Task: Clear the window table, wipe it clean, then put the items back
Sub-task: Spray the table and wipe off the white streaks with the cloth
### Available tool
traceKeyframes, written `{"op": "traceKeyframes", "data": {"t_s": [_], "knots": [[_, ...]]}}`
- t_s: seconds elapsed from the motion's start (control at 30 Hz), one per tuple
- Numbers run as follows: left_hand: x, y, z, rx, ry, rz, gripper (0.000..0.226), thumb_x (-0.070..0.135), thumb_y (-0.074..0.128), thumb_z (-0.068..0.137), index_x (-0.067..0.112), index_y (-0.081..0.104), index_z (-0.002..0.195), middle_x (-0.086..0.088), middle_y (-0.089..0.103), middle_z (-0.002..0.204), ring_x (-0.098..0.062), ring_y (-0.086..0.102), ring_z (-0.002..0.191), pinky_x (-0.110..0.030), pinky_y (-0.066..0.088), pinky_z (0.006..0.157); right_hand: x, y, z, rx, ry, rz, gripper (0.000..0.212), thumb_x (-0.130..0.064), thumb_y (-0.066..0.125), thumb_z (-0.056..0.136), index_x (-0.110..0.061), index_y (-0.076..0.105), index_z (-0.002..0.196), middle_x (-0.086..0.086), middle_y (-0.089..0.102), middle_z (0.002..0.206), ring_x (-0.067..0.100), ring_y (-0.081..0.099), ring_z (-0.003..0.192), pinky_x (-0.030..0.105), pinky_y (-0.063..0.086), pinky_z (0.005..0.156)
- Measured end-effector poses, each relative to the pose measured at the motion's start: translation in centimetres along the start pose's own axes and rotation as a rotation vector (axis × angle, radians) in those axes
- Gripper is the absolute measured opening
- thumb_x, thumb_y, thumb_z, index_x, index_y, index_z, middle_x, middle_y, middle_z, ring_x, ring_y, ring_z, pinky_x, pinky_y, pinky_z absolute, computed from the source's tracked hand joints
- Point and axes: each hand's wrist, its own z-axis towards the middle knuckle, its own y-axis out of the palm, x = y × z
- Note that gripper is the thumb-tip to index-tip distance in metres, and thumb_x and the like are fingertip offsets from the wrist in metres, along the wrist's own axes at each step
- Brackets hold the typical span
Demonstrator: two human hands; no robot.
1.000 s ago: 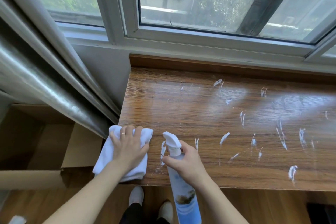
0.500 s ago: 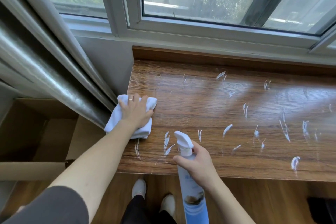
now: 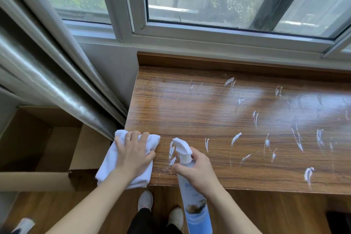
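The wooden window table (image 3: 218, 112) carries white foam streaks (image 3: 235, 137) across its middle and right. My left hand (image 3: 133, 153) presses flat on a white cloth (image 3: 108, 165) at the table's front left corner, the cloth hanging partly over the left edge. My right hand (image 3: 197, 174) grips the neck of a blue and white spray bottle (image 3: 191, 192), held just in front of the table's front edge with its white nozzle (image 3: 182, 146) pointing up and left over the table.
A grey curtain (image 3: 47, 74) hangs at the left beside the table. An open cardboard box (image 3: 43, 148) stands on the floor at the left. The window frame (image 3: 209, 38) runs along the back. My white shoes (image 3: 145, 200) show below on the wood floor.
My left hand pushed the cloth away along the left edge, then drew it back to the front left corner. The foam streaks under it are gone. The bottle stayed almost still.
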Motion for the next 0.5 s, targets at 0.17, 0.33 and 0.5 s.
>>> {"op": "traceKeyframes", "data": {"t_s": [0.17,0.33,0.5], "knots": [[-0.6,0.2,3.2,-0.012,-0.007,-0.001,0.042,0.046,0.041,0.076,0.02,0.061,0.102,-0.003,0.054,0.096,-0.027,0.049,0.092,-0.055,0.033,0.087,0.5,0.2,-0.1,0.003,0.025,0.046,0.025,-0.038,0.077,0.067,-0.032,0.067,0.089,-0.016,0.063,0.074,-0.001,0.054,0.068,0.022,0.045,0.069],[-0.3,0.0,8.6,-0.147,-0.06,0.006,0.051,0.048,0.034,0.078,0.017,0.063,0.106,-0.009,0.056,0.102,-0.032,0.051,0.101,-0.061,0.032,0.09,1.3,0.1,-0.6,0.008,0.025,0.065,0.019,-0.041,0.077,0.066,-0.041,0.065,0.08,-0.019,0.06,0.069,-0.001,0.052,0.065,0.017,0.041,0.066],[0.0,-0.2,12.7,-0.278,-0.09,0.069,0.044,0.046,0.043,0.092,0.022,0.049,0.129,-0.007,0.046,0.128,-0.03,0.039,0.125,-0.06,0.024,0.107,2.0,0.5,-1.8,-0.039,0.025,0.038,0.021,-0.036,0.077,0.069,-0.049,0.061,0.074,-0.016,0.056,0.069,0.001,0.048,0.064,0.018,0.039,0.065]]}}
